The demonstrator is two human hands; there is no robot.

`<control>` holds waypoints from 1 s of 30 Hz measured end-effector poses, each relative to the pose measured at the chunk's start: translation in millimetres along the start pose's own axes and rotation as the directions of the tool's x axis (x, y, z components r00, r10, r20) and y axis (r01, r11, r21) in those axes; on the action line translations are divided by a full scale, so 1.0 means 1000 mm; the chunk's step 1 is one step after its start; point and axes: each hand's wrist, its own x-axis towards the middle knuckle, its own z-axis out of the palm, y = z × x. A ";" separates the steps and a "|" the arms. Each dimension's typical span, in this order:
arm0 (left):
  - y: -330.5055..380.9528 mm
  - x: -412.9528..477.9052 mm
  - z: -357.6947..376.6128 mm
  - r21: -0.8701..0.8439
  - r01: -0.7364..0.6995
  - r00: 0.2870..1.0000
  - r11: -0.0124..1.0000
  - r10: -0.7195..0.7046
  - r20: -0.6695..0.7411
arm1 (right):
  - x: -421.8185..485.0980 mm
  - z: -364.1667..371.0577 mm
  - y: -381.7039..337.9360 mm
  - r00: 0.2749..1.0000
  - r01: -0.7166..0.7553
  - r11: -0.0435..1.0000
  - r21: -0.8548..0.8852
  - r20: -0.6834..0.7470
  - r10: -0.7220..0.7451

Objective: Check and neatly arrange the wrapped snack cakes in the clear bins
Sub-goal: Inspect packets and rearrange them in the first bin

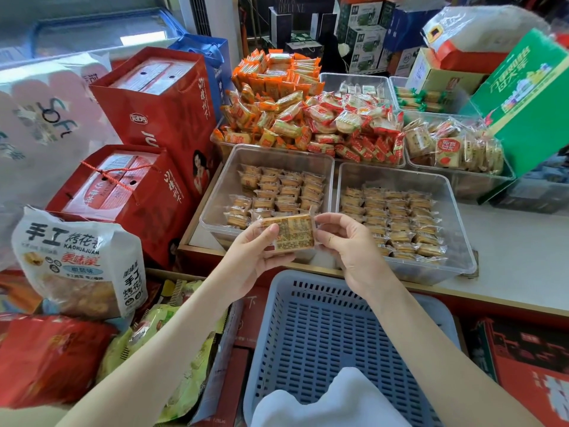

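Note:
A wrapped snack cake (pixel 288 234) is held up between both hands, its printed label side facing me. My left hand (pixel 255 257) grips its left end with the thumb across the front. My right hand (pixel 348 245) pinches the wrapper's right edge. Behind it stand two clear bins on the counter. The left bin (pixel 221 186) holds rows of wrapped cakes (pixel 277 192) toward its back and middle. The right bin (pixel 462 229) holds several tidy rows of the same cakes (pixel 397 220).
A blue slotted basket (pixel 323 328) sits below my arms with a white cloth (pixel 332 399) in it. Heaps of orange and red wrapped snacks (pixel 308 115) fill bins behind. Red gift boxes (pixel 147 118) stand left, a green carton (pixel 529 100) right, bagged snacks (pixel 80 260) lower left.

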 end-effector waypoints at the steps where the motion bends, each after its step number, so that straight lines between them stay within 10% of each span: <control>1: 0.000 0.000 -0.002 -0.004 0.001 1.000 1.000 -0.001 0.006 | 0.001 0.001 0.000 1.000 -0.009 1.000 0.019 0.012 0.009; 14: 0.002 0.022 -0.023 -0.007 0.019 0.999 1.000 -0.019 -0.030 | 0.034 0.020 0.006 0.990 0.035 0.976 -0.215 -0.123 -0.063; 20: 0.018 0.045 -0.044 -0.107 0.049 0.987 0.993 -0.032 0.155 | 0.061 0.039 0.010 0.895 0.359 0.603 -0.712 0.080 -0.438; 24: 0.031 0.067 -0.065 -0.065 0.015 0.988 0.998 -0.005 0.154 | 0.090 0.052 0.000 0.962 0.272 0.715 -0.644 0.194 -0.191; 30: 0.050 0.115 -0.098 0.533 -0.167 0.975 0.830 0.060 0.213 | 0.151 0.090 0.003 0.944 0.187 0.728 -0.660 0.326 0.053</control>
